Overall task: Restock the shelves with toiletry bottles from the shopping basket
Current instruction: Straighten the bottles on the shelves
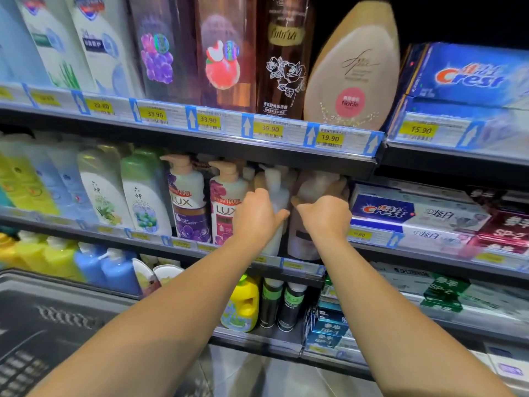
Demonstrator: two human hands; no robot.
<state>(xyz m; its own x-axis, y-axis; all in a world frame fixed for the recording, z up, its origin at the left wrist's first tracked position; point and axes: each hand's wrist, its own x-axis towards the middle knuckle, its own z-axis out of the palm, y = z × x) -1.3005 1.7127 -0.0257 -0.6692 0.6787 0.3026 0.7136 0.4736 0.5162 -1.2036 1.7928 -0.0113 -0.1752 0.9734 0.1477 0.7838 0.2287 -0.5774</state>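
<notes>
Head view shows restocking under way: the left hand (pixel 259 216) grips a pale bottle (pixel 276 196) and the right hand (pixel 325 217) a beige bottle (pixel 305 242) on the middle shelf (pixel 297 265), while the basket (pixel 43 319) contents are unclear.

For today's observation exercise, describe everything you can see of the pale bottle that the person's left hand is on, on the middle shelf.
The pale bottle is a tall, whitish, plastic-looking pump bottle, blurred, with its pump head up under the shelf above. It stands roughly upright on the middle shelf, right of the pink LUX bottle and left of a beige bottle. The left hand grips its side, thumb across the front. No label can be read.
</notes>
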